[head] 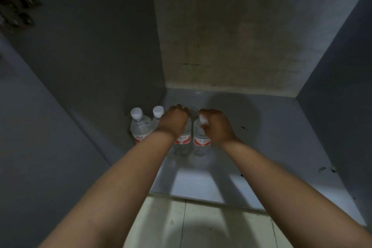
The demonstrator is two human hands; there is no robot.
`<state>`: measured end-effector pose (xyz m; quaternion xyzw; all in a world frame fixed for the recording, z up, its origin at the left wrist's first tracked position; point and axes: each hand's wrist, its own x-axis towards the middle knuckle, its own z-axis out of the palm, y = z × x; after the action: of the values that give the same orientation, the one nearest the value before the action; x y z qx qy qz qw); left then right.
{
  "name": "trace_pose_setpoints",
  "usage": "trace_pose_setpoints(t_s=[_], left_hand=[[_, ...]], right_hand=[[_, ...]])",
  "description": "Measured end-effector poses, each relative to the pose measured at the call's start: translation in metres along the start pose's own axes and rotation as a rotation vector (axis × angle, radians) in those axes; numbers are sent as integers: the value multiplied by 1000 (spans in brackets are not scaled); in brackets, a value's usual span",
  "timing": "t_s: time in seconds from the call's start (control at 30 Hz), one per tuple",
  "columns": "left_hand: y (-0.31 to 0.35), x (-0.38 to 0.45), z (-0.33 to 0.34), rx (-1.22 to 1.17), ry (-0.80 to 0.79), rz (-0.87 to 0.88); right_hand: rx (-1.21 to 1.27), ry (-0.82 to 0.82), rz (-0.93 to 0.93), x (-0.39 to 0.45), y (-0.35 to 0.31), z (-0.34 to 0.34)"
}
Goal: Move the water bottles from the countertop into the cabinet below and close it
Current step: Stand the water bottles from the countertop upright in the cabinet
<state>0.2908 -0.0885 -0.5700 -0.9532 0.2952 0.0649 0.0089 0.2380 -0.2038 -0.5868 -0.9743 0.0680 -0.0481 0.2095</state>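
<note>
Head view: both hands reach into the open cabinet (261, 137), each closed round the neck of a clear plastic bottle; left hand (174, 121) on one bottle (182, 141), right hand (218, 125) on its neighbour (201, 141). Both bottles appear to stand on the smooth grey cabinet floor, beside two white-capped bottles (141, 125) by the left wall. Step: placing. Next, probably: release, withdraw, then fetch any remaining bottles or shut the door.

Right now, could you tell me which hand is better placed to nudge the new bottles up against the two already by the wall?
Probably the right. The right hand grips the outer bottle, so pushing leftward would slide it and the left hand's bottle toward the two standing bottles.
</note>
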Motion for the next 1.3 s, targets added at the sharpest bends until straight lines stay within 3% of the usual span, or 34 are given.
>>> trace_pose_setpoints(t_s=[0.23,0.57,0.8,0.93,1.03,1.17,1.3], left_hand=[[-5,5,7,-84,12,-21],[-2,-10,6,-123,33,-71],[8,-43,-9,-49,-4,-138],[22,-98,-38,-125,-45,-191],[37,-149,-77,-209,-143,-255],[60,-220,-154,-235,-223,-294],[77,-276,-245,-266,-227,-332]], right_hand=[[35,17,27,10,-4,7],[-50,-211,107,1,-18,1],[-104,-162,76,-24,-35,-17],[-69,-129,92,-77,-61,-55],[-52,-217,150,-122,-86,-99],[-49,-348,205,-173,-131,-176],[-70,-371,203,-203,-174,-264]])
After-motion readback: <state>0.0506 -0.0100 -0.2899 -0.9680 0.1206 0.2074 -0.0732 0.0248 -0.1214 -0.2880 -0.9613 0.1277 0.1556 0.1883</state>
